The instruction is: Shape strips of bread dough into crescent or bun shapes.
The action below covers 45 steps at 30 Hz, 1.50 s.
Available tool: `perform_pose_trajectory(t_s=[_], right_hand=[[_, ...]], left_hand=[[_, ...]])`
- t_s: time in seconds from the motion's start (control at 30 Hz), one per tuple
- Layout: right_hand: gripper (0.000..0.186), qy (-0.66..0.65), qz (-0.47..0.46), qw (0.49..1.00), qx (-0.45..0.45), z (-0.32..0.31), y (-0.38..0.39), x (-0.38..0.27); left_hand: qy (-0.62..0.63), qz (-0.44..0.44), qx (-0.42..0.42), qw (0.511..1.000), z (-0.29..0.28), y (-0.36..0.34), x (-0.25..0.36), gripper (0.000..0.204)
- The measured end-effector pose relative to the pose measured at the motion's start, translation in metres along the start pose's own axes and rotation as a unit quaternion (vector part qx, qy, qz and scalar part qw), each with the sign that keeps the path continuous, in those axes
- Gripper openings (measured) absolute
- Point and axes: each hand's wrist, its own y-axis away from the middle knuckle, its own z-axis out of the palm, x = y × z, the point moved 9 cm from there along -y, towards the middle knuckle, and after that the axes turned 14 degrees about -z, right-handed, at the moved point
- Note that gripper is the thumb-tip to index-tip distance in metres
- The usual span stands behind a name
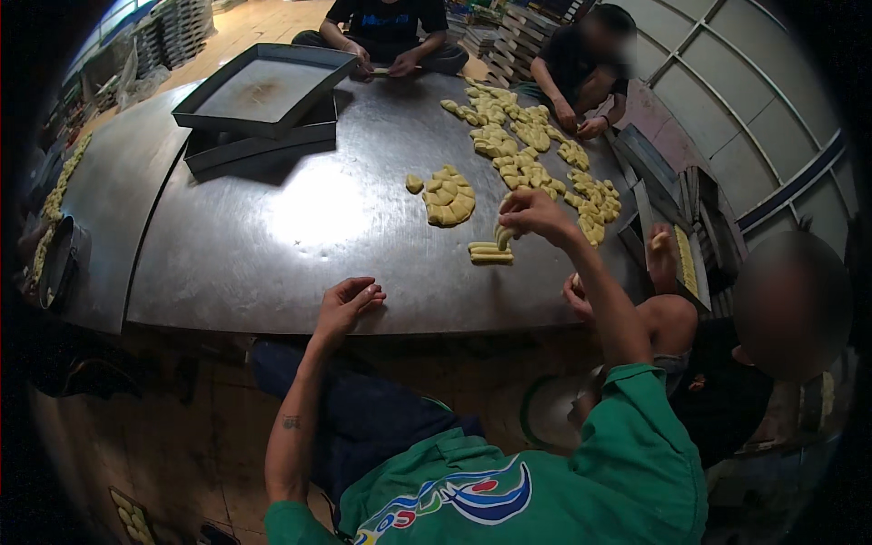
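Note:
My right hand (536,216) is closed on a pale yellow dough stick (503,238), which hangs from the fingertips over the metal table. Right under it, a few rolled dough sticks (490,259) lie side by side. Over the table's near edge is my left hand (349,304), its fingers loosely curled in, with nothing visible in them. Beyond the sticks rests a flat cluster of cut dough pieces (450,198), one loose piece (414,183) beside it. Farther right spreads a larger heap of dough pieces (520,173).
Two stacked metal trays (263,86) stand at the far left of the metal table (236,263). Two people sit across the table; another sits close on my right, hands near my right forearm. By that person, a tray (688,263) holds dough rows.

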Motion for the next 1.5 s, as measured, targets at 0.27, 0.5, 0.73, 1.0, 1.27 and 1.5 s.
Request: perform_pose_trajectory(t_s=[0.27,0.5,0.73,1.0,1.27,1.5], right_hand=[[0.027,0.063,0.233,0.964,-0.107,0.015,0.062,0.126],[0.027,0.242,-0.12,0.962,0.022,0.081,-0.052,0.048],[0.014,0.501,-0.039,0.862,0.069,0.112,-0.123,0.04],[0.015,-0.049,-0.213,0.976,0.009,0.151,-0.095,-0.029],[0.026,-0.411,-0.143,0.9,0.019,0.241,-0.039,-0.026],[0.024,-0.46,-0.07,0.883,-0.068,0.271,-0.018,-0.042]], left_hand=[[0.008,0.007,-0.013,1.0,-0.002,0.001,-0.004,0.032],[-0.077,0.083,0.053,0.992,0.002,0.008,0.004,0.02],[-0.21,0.164,0.131,0.955,0.025,0.023,0.009,0.015],[-0.231,0.176,0.159,0.944,0.011,0.023,0.017,0.015],[0.017,0.12,0.151,0.981,-0.004,0.034,0.041,0.027],[0.01,0.112,0.153,0.982,-0.018,0.065,0.042,0.031]])
